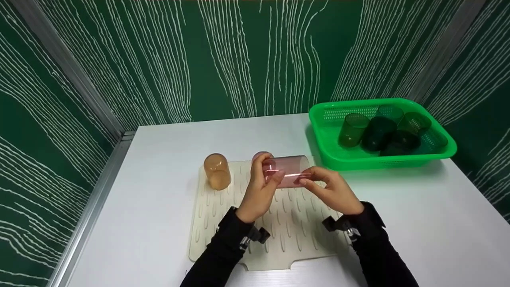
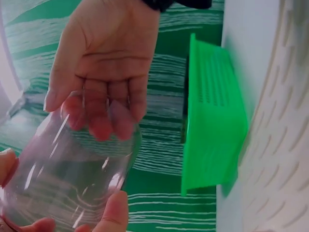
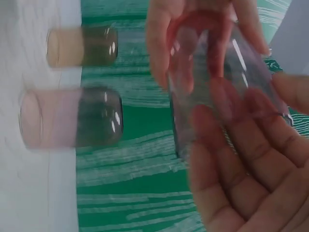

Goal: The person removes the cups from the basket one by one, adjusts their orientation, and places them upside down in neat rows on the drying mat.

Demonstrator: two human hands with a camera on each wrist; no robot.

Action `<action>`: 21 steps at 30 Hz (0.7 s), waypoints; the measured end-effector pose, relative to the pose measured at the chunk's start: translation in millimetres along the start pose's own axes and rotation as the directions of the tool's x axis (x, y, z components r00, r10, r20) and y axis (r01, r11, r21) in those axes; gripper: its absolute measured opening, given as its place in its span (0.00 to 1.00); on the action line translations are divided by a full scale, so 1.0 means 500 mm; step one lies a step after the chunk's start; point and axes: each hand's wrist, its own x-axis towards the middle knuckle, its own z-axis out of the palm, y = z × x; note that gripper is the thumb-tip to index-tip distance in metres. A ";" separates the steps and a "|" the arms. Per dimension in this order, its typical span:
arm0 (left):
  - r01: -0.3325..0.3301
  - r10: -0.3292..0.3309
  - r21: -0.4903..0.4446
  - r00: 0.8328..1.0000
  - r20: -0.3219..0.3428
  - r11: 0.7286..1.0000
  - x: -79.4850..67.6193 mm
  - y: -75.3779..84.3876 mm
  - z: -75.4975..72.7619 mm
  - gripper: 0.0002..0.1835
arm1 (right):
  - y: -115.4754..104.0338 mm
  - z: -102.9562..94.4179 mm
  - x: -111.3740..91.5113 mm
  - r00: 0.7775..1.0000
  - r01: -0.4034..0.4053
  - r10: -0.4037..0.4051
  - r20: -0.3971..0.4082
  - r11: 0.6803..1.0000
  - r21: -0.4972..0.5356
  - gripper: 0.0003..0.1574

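Between my two hands lies a clear pink drinking glass [image 1: 293, 165], held on its side above a cream draining mat [image 1: 287, 239]. My left hand [image 1: 259, 195] grips its left end, thumb in front and fingers behind. At the other end my right hand [image 1: 334, 191] pinches the rim, and in the left wrist view several right fingers [image 2: 99, 118] show through the glass wall. An amber glass [image 1: 217, 171] stands upside down at the mat's back left corner. Behind my left hand, a second pink glass [image 3: 50, 118] also stands inverted, mostly hidden in the head view.
At the back right of the white table [image 1: 151, 191] sits a green plastic basket [image 1: 330, 153] holding several dark and greenish glasses [image 1: 354, 129]. Green walls [image 1: 223, 59] with white wavy lines enclose the table at the back and sides.
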 end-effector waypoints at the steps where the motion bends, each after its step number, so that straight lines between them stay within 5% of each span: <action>1: 0.002 -0.002 0.041 1.000 0.003 0.999 0.002 0.003 0.000 0.27 | -0.001 -0.005 -0.001 1.000 -0.011 0.011 0.008 0.999 -0.040 0.06; 7: 0.012 -0.017 0.225 1.000 0.024 0.974 0.018 0.015 -0.001 0.32 | 0.000 -0.035 -0.004 0.998 -0.032 0.042 0.039 0.975 -0.218 0.10; 12: -0.064 0.048 0.393 0.998 0.049 0.917 0.036 0.029 0.002 0.34 | 0.007 -0.063 -0.013 0.994 -0.097 0.109 0.022 0.947 -0.305 0.14; 17: -0.145 0.120 0.509 0.989 0.082 0.848 0.062 0.036 0.015 0.34 | 0.017 -0.087 -0.019 0.981 -0.175 0.196 0.005 0.886 -0.430 0.21; 21: -0.148 0.113 0.556 0.989 0.098 0.818 0.077 0.027 0.033 0.35 | 0.022 -0.098 -0.022 0.966 -0.220 0.260 0.006 0.832 -0.510 0.25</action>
